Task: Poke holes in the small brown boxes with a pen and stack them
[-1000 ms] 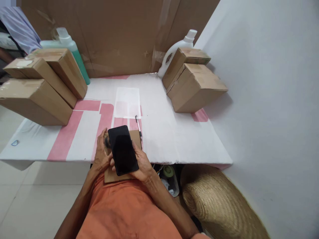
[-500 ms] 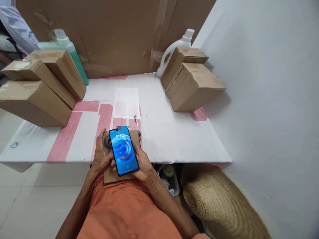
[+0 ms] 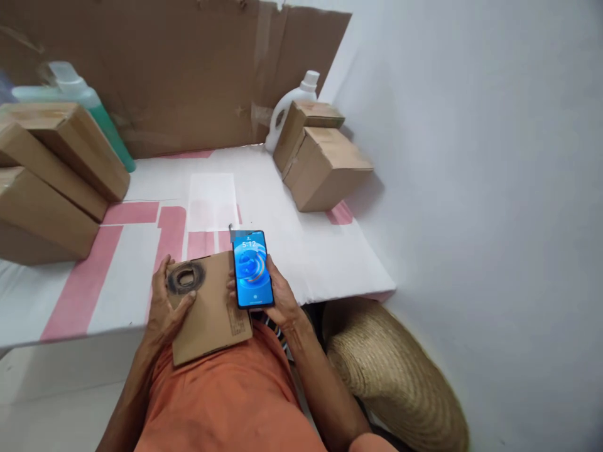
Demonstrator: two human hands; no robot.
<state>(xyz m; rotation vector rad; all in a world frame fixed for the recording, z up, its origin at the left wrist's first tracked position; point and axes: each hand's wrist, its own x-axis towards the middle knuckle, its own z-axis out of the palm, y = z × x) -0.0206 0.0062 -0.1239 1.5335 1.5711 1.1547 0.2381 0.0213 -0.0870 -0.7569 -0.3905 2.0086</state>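
Note:
A phone (image 3: 253,270) with a lit blue lock screen reading 5:12 rests in my right hand (image 3: 283,300), whose fingers wrap round its edges. My left hand (image 3: 166,307) grips the left edge of a flat brown cardboard piece (image 3: 211,314), thumb on top. That cardboard has a hole ringed by a dark smudge near its upper left corner and small print at its right side. It leans between my lap and the table edge, and the phone overlaps its right part. Just above the phone, the tip of a pen (image 3: 230,226) shows.
A white sheet (image 3: 211,201) lies on the white-and-pink table cover (image 3: 292,251). Brown boxes (image 3: 51,194) and a green bottle (image 3: 106,119) stand left; more boxes (image 3: 325,169) and a white jug (image 3: 292,94) stand right. A straw hat (image 3: 386,364) is below the table's right side.
The phone has moved right, off the middle of the cardboard, uncovering the smudged hole. The cardboard now sits tilted in my left hand. The whole view has shifted to the right.

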